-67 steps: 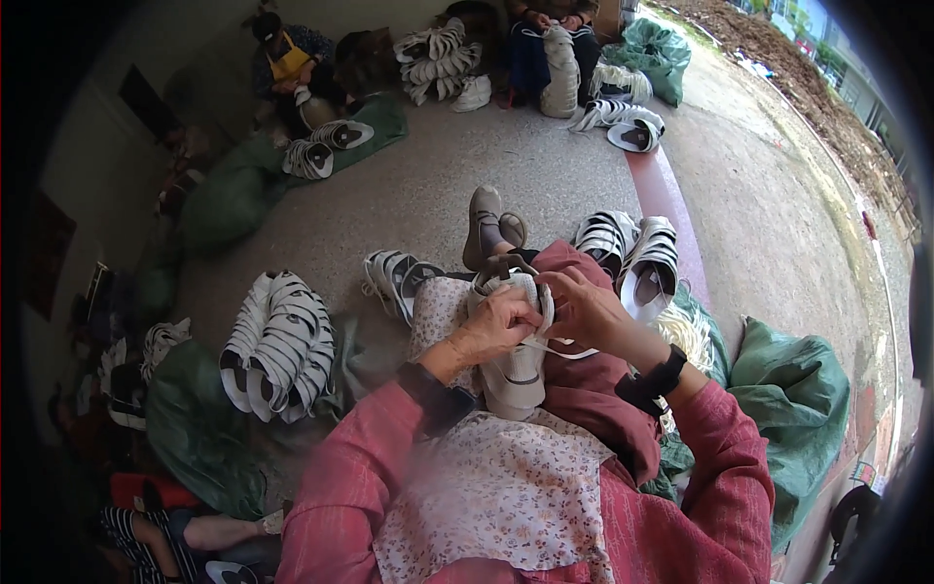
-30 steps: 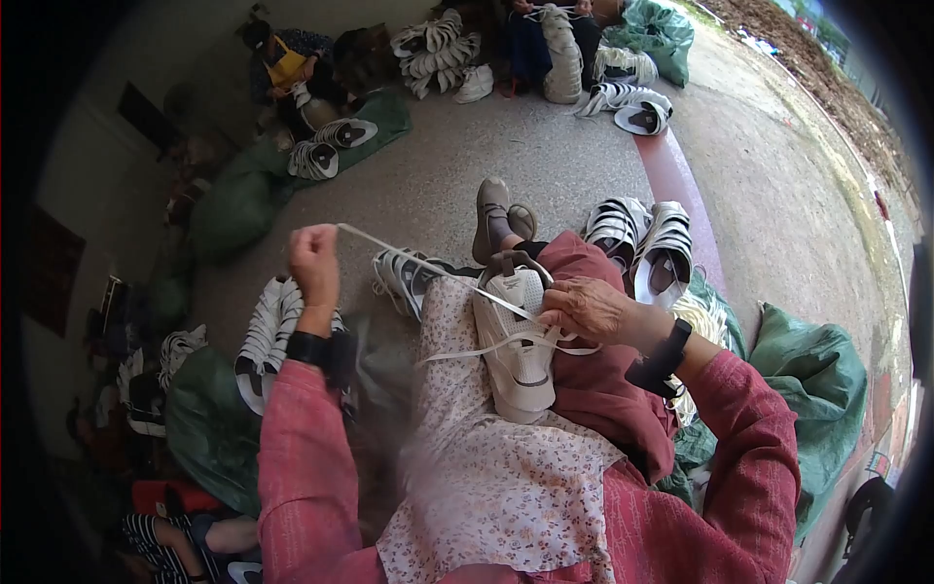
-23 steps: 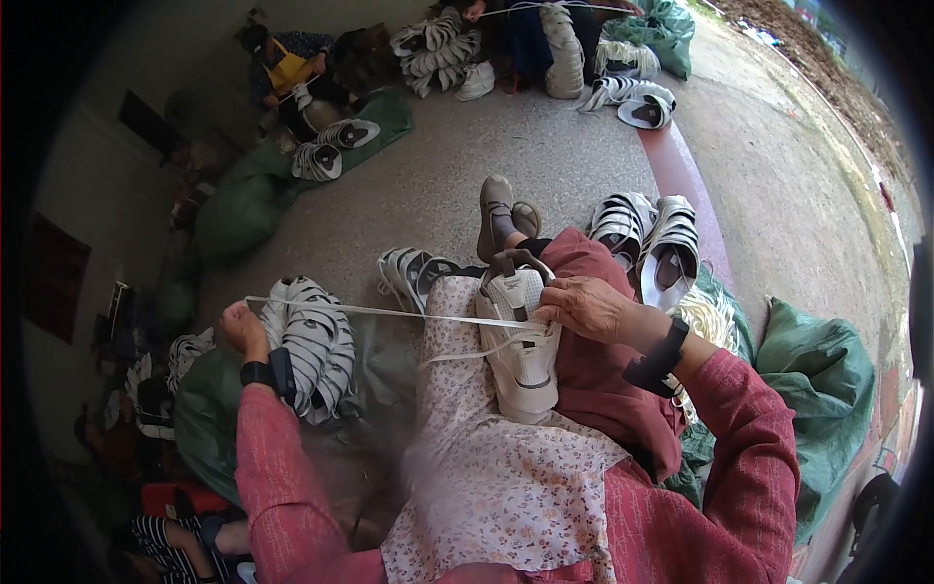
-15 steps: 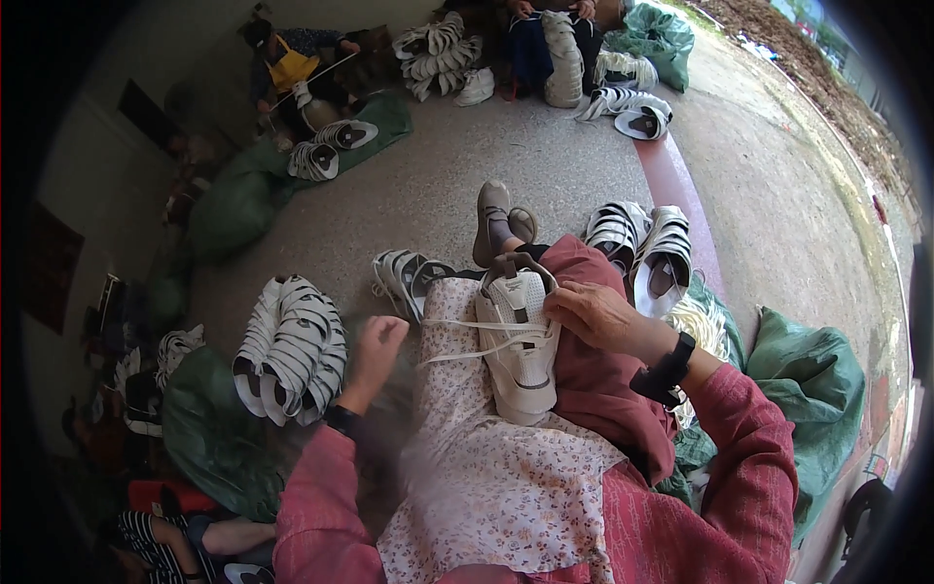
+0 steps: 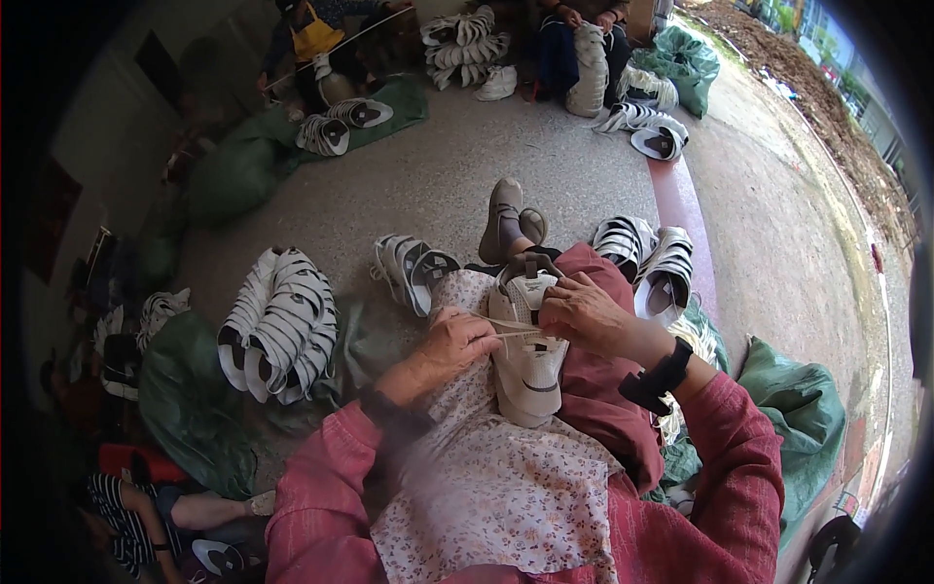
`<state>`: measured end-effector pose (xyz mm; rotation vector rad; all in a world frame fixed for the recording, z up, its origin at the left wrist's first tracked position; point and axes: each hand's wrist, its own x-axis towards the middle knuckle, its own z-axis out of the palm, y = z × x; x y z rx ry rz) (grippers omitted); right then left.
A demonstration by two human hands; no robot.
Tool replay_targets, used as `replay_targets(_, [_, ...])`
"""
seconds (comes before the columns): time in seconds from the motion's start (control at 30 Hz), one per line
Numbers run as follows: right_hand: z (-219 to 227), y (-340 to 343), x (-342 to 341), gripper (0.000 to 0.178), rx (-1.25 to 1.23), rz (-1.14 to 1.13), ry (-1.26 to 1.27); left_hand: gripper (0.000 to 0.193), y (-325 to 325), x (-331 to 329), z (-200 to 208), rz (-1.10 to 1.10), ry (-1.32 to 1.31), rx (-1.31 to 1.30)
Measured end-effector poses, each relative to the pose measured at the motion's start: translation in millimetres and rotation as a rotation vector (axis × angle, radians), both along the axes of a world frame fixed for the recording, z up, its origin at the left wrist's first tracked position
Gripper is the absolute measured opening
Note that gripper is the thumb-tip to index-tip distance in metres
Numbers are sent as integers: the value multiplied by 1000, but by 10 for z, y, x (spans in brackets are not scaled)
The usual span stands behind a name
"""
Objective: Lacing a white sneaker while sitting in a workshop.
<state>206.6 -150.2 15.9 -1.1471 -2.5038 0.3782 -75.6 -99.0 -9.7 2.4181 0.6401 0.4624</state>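
A white shoe upper (image 5: 526, 378) lies across my lap, its rounded toe toward me and its dark-lined opening away from me. White shoelaces (image 5: 508, 325) stretch from its left side to my left hand (image 5: 449, 348), whose fingers are closed on them. My right hand (image 5: 592, 317) pinches the right edge of the upper by the lacing. Whether a lace end is also between those fingertips is hidden. Under the upper are a flowered apron (image 5: 506, 477) and my dark red trousers (image 5: 595, 389).
Stacked white uppers (image 5: 282, 326) stand at my left, a smaller stack (image 5: 413, 271) ahead, others (image 5: 665, 277) at the right. Beside my right leg are loose pale laces (image 5: 693, 341) and a green sack (image 5: 790, 419). Co-workers sit at the far side and lower left.
My left hand has come in from the left and closed on the laces, drawing them out beside the upper. My right hand stays at the upper's right edge. The view has shifted slightly.
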Motion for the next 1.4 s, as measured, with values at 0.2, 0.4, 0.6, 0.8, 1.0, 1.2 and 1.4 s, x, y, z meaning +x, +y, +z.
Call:
replay_targets(0.2, [-40, 85, 159, 10, -107, 108, 136, 6, 182, -17, 61, 87, -120, 454])
replay_targets(0.4, [-85, 42, -45, 10, -71, -93, 138, 12, 181, -61, -12, 85, -49, 702])
replay_targets(0.6, [-233, 45, -215, 11, -165, -333, 427, 14, 91, -36, -74, 102, -1, 730])
replay_targets(0.8, [-153, -22, -157, 11, -240, -187, 491, 16, -116, -264, 54, 514, 147, 660])
replay_targets(1.0, [254, -491, -226, 10, -665, -42, 949, 27, -98, -734, -52, 918, -1021, -548])
replay_targets(1.2, [856, -1052, 626, 9, -519, -62, 1602, 44, 0, -1451, 102, 930, -1491, -930])
replay_targets(1.4, [529, -1886, 2130, 11, -141, -82, 2058, 42, 158, -2765, -269, 1197, -1638, -872])
